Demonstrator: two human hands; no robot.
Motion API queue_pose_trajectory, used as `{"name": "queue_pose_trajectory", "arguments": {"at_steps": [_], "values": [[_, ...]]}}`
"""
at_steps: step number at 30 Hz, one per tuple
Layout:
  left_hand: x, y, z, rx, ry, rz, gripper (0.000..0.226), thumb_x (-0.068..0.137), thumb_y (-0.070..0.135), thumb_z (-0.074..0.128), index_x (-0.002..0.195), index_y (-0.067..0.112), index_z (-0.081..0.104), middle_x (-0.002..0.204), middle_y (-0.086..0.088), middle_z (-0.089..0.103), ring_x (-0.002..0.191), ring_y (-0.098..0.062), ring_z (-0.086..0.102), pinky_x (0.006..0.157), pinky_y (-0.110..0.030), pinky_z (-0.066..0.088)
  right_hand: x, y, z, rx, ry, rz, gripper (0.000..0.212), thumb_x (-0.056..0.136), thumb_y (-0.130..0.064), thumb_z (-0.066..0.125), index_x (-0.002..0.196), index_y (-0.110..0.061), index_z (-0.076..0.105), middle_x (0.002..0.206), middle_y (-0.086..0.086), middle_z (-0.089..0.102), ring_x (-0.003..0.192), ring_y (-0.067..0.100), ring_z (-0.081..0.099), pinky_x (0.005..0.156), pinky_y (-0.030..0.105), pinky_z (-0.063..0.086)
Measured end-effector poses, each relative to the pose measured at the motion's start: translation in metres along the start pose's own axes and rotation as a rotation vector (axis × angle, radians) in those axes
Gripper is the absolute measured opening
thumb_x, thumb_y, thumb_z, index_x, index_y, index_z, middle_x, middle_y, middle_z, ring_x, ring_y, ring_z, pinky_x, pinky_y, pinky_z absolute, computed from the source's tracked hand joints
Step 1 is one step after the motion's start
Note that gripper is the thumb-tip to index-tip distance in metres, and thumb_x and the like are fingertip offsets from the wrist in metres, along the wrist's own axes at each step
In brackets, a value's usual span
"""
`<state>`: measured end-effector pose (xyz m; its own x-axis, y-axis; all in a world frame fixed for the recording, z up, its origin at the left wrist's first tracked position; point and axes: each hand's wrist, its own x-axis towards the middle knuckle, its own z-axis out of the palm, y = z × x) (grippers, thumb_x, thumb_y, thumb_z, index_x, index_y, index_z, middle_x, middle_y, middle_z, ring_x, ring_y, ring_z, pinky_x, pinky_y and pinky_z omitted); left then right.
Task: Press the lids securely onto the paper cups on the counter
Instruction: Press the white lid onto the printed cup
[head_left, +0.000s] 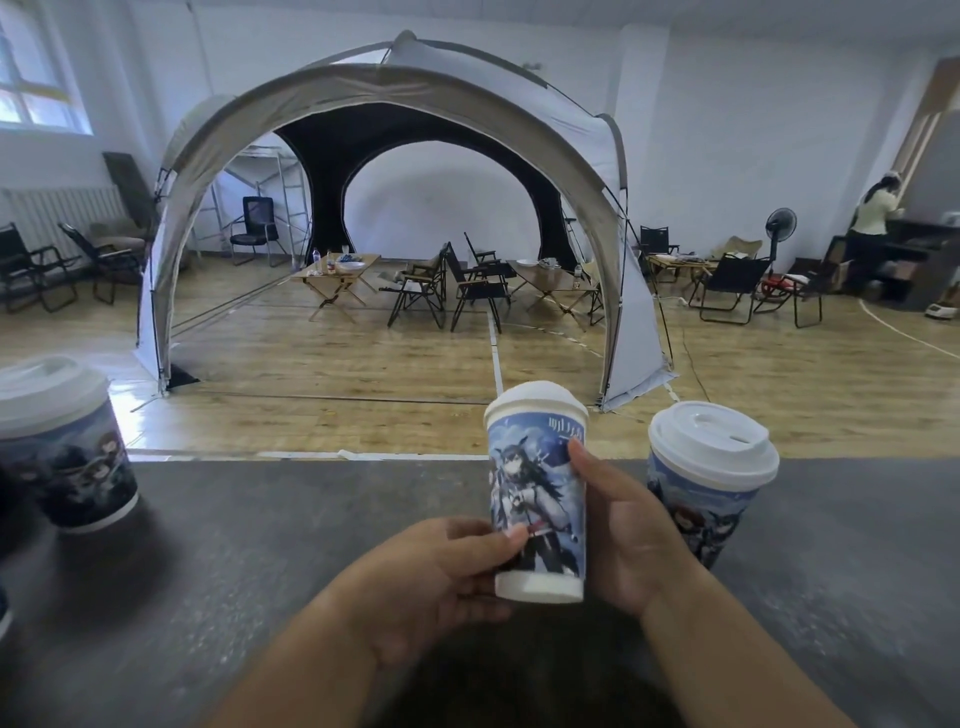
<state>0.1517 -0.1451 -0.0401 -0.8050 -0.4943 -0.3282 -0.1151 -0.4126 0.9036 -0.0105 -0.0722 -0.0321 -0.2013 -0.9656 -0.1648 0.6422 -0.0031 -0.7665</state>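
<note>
A left cup (67, 457) stands blurred at the far left edge of the dark counter (260, 545), with the white left lid (49, 382) seated on it. Behind it, across a wooden floor, a domed tent (395, 104) fills the hall, with folding chairs and low tables under its arch.

At centre, a person's left hand (431, 577) grips the lower part of the middle cup (537, 499), fingers curled behind it and thumb laid across the printed figure. The cup is roughly upright and capped by the middle lid (535, 400). Whether its base touches the counter cannot be told. The right hand (623, 525) wraps the cup's other side, with the thumb tip pressed high on the wall below the rim and the other fingers hidden behind the cup.

That hand stands in front of the right cup (696, 499) and covers its lower left side. This cup sits on the counter just beside the held one, and the right lid (714, 441) is on with its sip hole showing. Farther right, beyond the counter, a fan (779, 226) stands among more chairs, and a second person (872, 218) faces a dark cabinet by the wall.
</note>
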Motion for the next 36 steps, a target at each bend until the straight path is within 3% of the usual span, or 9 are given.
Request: {"name": "queue_pose_trajectory", "arguments": {"at_steps": [3,5,7,10,16,21,27,31,36], "values": [[0.0011,0.0005,-0.0009,0.076,0.116,0.042,0.081,0.050,0.038,0.090,0.117,0.003,0.060,0.103,-0.012,0.074,0.090,-0.022,0.071,0.080,-0.036,0.057,0.0035,0.0056,0.0003,-0.079,-0.009,-0.119,0.089,0.062,-0.040,0.090,0.136,-0.011,0.051,0.124,0.024,0.066,0.107,0.042,0.067,0.088,0.054,0.056],[0.0019,0.0001,-0.0011,0.135,0.165,0.051,0.097,0.036,0.046,0.094,0.118,0.009,0.058,0.100,-0.008,0.075,0.095,-0.024,0.072,0.089,-0.043,0.056,0.0042,0.0065,0.0019,-0.160,0.090,-0.193,0.084,0.060,-0.033,0.088,0.134,-0.018,0.051,0.119,0.020,0.069,0.107,0.041,0.068,0.094,0.061,0.052],[0.0016,0.0007,-0.0015,0.122,0.109,0.040,0.088,0.048,0.051,0.089,0.120,0.009,0.059,0.104,-0.008,0.075,0.099,-0.023,0.071,0.089,-0.039,0.055,0.0032,0.0049,0.0006,-0.115,0.097,-0.184,0.066,0.072,-0.024,0.076,0.133,-0.016,0.052,0.117,0.020,0.070,0.105,0.040,0.069,0.094,0.059,0.052],[-0.0007,0.0018,0.0022,0.032,0.058,0.033,0.057,0.069,0.032,0.074,0.115,0.000,0.063,0.107,-0.013,0.074,0.094,-0.022,0.070,0.089,-0.038,0.054,-0.0003,0.0023,-0.0017,-0.050,-0.005,-0.121,0.052,0.086,-0.025,0.066,0.134,-0.008,0.053,0.121,0.023,0.068,0.108,0.040,0.067,0.091,0.053,0.054],[0.0009,0.0012,0.0006,0.100,0.175,0.093,0.089,0.043,0.049,0.091,0.115,0.007,0.061,0.102,-0.009,0.074,0.093,-0.022,0.071,0.086,-0.039,0.057,0.0022,0.0056,0.0009,-0.140,0.036,-0.189,0.073,0.072,-0.026,0.082,0.136,-0.012,0.050,0.121,0.021,0.068,0.113,0.040,0.065,0.104,0.059,0.045],[-0.0023,0.0041,0.0006,-0.085,0.047,0.044,0.049,0.069,0.030,0.071,0.109,0.002,0.066,0.097,-0.013,0.073,0.079,-0.020,0.069,0.075,-0.032,0.052,0.0001,0.0010,0.0034,-0.013,-0.008,-0.125,0.057,0.084,-0.024,0.062,0.136,-0.003,0.053,0.126,0.025,0.065,0.119,0.043,0.061,0.103,0.055,0.047],[0.0003,0.0013,0.0003,-0.007,0.170,0.110,0.079,0.050,0.035,0.090,0.117,0.003,0.061,0.106,-0.014,0.072,0.088,-0.026,0.072,0.074,-0.036,0.057,0.0007,0.0068,0.0035,-0.112,0.013,-0.197,0.070,0.073,-0.033,0.079,0.134,-0.011,0.052,0.122,0.019,0.068,0.114,0.038,0.065,0.100,0.054,0.050],[-0.0034,0.0058,-0.0008,-0.061,0.052,0.062,0.044,0.072,0.033,0.069,0.106,0.007,0.070,0.099,-0.011,0.074,0.080,-0.019,0.067,0.069,-0.031,0.047,0.0001,0.0034,0.0022,-0.036,-0.022,-0.138,0.053,0.082,-0.026,0.069,0.130,-0.006,0.057,0.122,0.024,0.067,0.118,0.042,0.061,0.100,0.055,0.049],[0.0005,0.0030,-0.0041,-0.006,0.095,0.097,0.049,0.069,0.030,0.074,0.109,0.002,0.069,0.100,-0.012,0.074,0.084,-0.021,0.067,0.071,-0.030,0.049,0.0022,0.0070,-0.0005,-0.119,-0.023,-0.141,0.080,0.070,-0.042,0.084,0.135,-0.009,0.053,0.127,0.023,0.065,0.118,0.040,0.062,0.100,0.055,0.050]]}}
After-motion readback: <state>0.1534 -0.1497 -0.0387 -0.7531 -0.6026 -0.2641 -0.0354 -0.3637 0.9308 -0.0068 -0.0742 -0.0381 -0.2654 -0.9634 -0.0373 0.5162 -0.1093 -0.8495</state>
